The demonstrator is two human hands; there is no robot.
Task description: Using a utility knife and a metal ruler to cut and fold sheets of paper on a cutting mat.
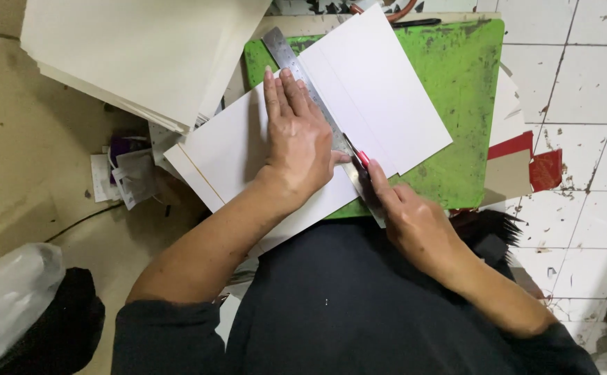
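White sheet (380, 90) lies on green cutting mat (466, 90), partly covering it. Left hand (296, 135) lies flat, fingers extended, hiding the steel ruler (284, 54) midsection. Right hand (414, 222) grips red-tipped knife (363, 161); blade obscured.

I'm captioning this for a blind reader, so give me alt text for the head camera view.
The left hand presses a steel ruler flat on white card sheets while the right hand draws a red-tipped cutter along its edge. The sheets lie on a scuffed green cutting mat, with a stack of cream card at upper left.
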